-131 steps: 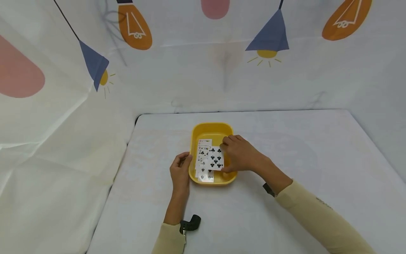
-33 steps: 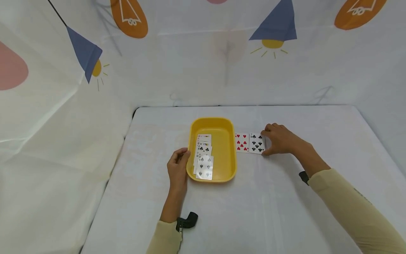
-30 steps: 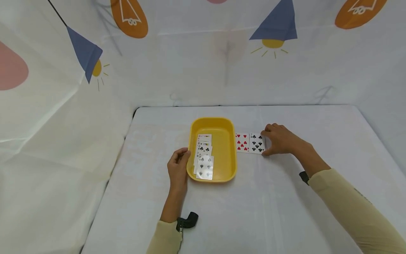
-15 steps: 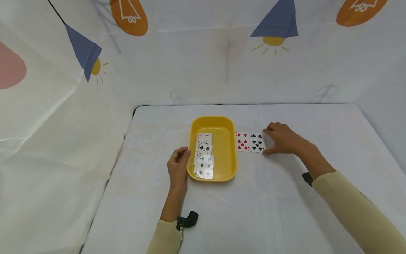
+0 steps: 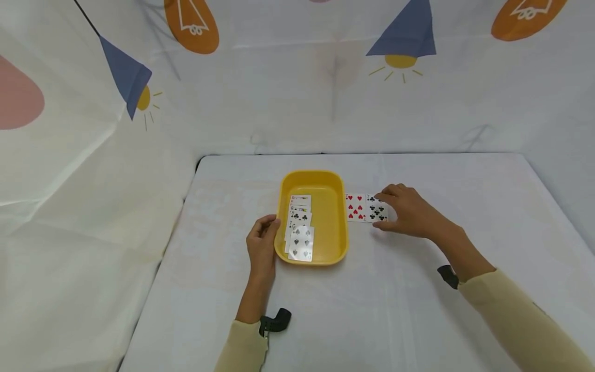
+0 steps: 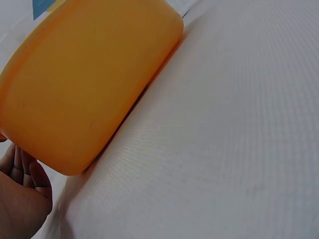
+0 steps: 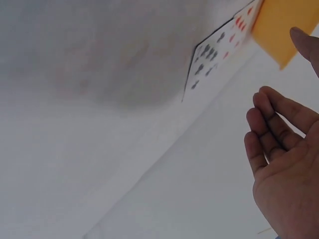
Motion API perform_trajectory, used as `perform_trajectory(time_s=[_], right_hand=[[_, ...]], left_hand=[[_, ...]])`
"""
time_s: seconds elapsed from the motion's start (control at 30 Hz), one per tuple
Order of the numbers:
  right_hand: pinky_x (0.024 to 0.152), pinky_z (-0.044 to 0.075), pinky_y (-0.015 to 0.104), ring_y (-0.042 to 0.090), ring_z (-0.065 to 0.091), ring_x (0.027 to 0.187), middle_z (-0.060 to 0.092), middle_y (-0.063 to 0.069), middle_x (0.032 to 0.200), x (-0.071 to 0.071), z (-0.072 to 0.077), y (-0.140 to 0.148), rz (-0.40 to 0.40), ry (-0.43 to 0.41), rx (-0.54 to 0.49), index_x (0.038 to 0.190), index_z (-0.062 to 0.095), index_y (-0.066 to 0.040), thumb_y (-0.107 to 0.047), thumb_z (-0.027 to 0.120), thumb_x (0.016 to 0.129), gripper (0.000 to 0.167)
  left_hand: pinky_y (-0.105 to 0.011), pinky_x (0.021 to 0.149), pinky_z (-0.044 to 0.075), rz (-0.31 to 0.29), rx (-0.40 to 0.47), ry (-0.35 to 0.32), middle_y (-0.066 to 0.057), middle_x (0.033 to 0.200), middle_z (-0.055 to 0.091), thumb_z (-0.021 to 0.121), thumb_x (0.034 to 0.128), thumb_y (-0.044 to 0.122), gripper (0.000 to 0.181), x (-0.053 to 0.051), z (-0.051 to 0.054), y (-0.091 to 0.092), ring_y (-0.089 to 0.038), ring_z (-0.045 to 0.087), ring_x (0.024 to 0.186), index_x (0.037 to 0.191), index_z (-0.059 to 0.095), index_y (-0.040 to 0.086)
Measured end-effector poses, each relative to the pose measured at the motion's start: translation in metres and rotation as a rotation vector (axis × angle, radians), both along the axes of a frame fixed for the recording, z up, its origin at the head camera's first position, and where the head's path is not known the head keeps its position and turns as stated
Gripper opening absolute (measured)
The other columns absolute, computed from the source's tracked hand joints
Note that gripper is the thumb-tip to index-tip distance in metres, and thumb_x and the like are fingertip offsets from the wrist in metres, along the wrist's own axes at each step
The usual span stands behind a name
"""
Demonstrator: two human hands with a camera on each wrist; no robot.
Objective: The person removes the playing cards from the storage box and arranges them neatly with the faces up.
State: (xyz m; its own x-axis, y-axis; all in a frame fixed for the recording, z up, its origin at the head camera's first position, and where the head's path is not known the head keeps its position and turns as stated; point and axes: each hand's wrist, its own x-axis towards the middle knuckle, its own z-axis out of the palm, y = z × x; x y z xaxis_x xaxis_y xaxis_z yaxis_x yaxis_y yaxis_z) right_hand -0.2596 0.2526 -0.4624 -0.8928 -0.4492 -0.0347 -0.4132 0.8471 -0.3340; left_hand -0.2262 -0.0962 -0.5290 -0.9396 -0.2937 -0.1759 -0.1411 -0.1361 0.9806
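A yellow tray [image 5: 332, 227] stands on the white table, with several overlapping playing cards [image 5: 302, 243] face up along its left side; a six of spades lies on top. My left hand [image 5: 262, 245] holds the tray's left rim, the thumb at the edge and the fingers bent beside the wall [image 6: 89, 89]. Right of the tray, a seven of hearts [image 5: 355, 207] and a seven of clubs [image 5: 377, 211] lie side by side on the table. My right hand [image 5: 411, 212] hovers over the seven of clubs, thumb and fingers apart, apparently not touching it in the right wrist view.
The white table [image 5: 353, 320] extends around the tray. A white printed curtain [image 5: 288, 113] rises behind the table's back edge and along its left side. A dark wrist strap [image 5: 275, 323] sits on the left forearm.
The right hand carried the seven of clubs out of the tray, and it now lies beside the seven of hearts. The hand has released it and shifted slightly left. The left hand stays at the tray.
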Motion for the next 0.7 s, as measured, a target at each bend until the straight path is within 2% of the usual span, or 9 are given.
perform_trajectory(time_s=[0.23,0.43,0.7], right_hand=[[0.098,0.043,0.054,0.033,0.050,0.113,0.057,0.014,0.124,0.010,0.006,-0.021,0.011,0.016,-0.082,0.130,0.063,-0.003,-0.039,0.083,0.080,0.065],[0.097,0.045,0.051,0.031,0.051,0.112,0.057,0.011,0.124,0.016,0.009,-0.038,0.071,0.062,-0.122,0.128,0.064,-0.003,-0.039,0.083,0.080,0.062],[0.099,0.045,0.047,0.027,0.051,0.113,0.059,0.007,0.122,0.018,0.010,-0.067,0.161,0.103,-0.105,0.127,0.066,-0.005,-0.044,0.084,0.078,0.065]], left_hand=[[-0.026,0.088,0.054,0.000,0.001,-0.002,-0.007,0.114,0.064,0.073,0.0915,0.028,0.025,0.000,-0.001,0.000,-0.021,0.060,0.103,0.112,0.070,0.014],[-0.026,0.087,0.054,-0.001,0.007,-0.003,-0.007,0.114,0.064,0.073,0.0913,0.029,0.025,-0.001,0.000,0.001,-0.021,0.060,0.102,0.112,0.071,0.014],[-0.025,0.086,0.053,0.011,0.038,-0.003,-0.009,0.114,0.063,0.075,0.0906,0.027,0.028,0.000,0.002,0.003,-0.022,0.059,0.102,0.113,0.070,0.010]])
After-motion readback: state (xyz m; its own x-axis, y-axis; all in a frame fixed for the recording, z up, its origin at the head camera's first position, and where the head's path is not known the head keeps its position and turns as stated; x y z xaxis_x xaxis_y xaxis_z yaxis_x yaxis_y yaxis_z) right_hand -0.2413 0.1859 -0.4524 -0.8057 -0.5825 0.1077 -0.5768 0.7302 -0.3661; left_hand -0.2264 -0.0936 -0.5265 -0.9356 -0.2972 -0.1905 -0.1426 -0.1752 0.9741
